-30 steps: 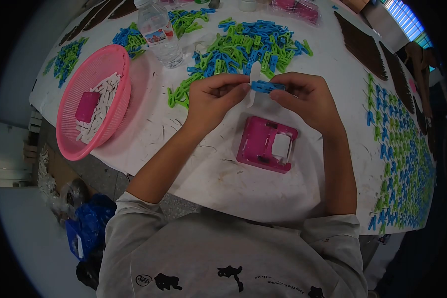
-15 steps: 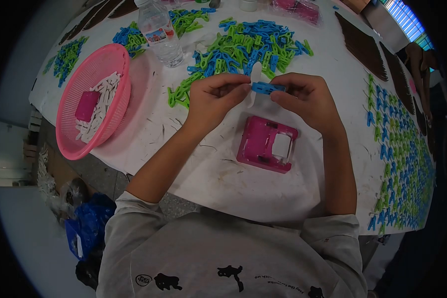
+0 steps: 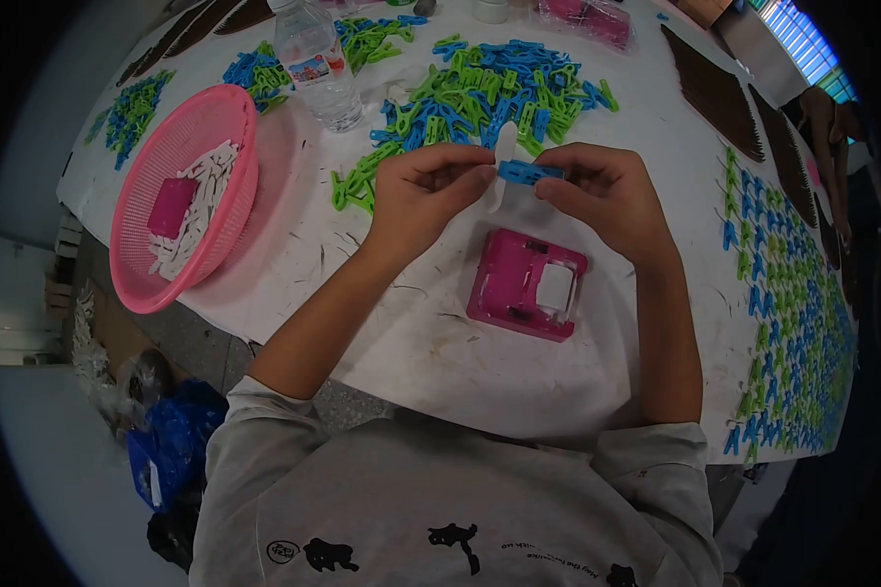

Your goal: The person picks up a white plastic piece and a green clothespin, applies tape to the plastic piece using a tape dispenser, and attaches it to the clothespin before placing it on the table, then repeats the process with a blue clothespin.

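Between my two hands, a blue clip [image 3: 527, 173] lies against a white strip [image 3: 505, 144] that stands nearly upright. My left hand [image 3: 429, 193] pinches the white strip at its fingertips. The blue clip is held by my right hand [image 3: 597, 191], thumb and fingers closed on its right end. Just below them a magenta dispenser [image 3: 527, 285] with a white roll rests on the white table [image 3: 431, 362]. Behind my hands lies a heap of green and blue clips [image 3: 499, 93].
At left, a pink basket [image 3: 246, 196] holds white strips and a magenta block. A water bottle [image 3: 316, 73] stands behind it. Rows of clips [image 3: 793, 323] cover the table's right side, near dark brown toothed pieces [image 3: 712, 93]. A co-worker's arm [image 3: 832, 161] shows at far right.
My hands and the things they hold have barely moved. The co-worker's arm at the far right has shifted slightly.
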Action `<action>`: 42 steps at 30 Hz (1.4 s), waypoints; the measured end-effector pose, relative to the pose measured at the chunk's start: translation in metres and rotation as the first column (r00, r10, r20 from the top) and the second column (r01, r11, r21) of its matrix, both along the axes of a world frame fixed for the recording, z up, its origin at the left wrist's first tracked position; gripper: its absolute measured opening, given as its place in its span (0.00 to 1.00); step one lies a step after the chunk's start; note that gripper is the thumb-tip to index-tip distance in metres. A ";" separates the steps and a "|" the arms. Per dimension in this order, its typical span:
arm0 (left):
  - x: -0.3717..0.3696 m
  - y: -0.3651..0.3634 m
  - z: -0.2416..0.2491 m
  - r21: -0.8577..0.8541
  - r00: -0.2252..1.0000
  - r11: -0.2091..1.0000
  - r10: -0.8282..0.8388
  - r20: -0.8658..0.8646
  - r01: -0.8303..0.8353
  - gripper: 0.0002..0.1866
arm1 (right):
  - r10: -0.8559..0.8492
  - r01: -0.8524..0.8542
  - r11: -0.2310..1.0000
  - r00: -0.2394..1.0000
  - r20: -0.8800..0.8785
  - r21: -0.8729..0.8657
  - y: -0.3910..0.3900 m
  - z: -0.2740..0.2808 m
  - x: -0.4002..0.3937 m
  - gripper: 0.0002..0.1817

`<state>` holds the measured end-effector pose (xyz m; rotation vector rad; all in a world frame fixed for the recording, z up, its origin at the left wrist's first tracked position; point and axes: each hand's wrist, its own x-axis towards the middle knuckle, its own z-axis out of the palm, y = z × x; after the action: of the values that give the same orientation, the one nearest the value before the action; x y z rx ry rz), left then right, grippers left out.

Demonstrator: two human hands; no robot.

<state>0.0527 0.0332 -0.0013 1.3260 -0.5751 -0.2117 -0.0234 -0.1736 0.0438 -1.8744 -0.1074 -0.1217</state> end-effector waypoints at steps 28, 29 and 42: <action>0.002 0.002 -0.004 0.042 0.998 0.997 -0.069 0.012 0.069 0.03 | 0.015 -0.016 0.999 1.000 -0.009 -0.049 0.003 0.006 -0.002 0.15; 0.002 0.002 -0.005 0.060 0.998 0.996 -0.067 0.008 0.067 0.04 | 0.007 -0.007 0.998 1.000 -0.013 -0.059 0.003 0.006 -0.002 0.15; 0.000 -0.001 -0.005 0.001 0.991 0.992 -0.129 0.033 0.129 0.03 | 0.061 -0.059 0.972 0.998 0.004 -0.229 0.003 0.009 -0.002 0.14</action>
<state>0.0527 0.0321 -0.0064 1.2943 -0.6892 -0.2955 -0.0252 -0.1704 0.0527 -2.0987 -0.1925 -0.0807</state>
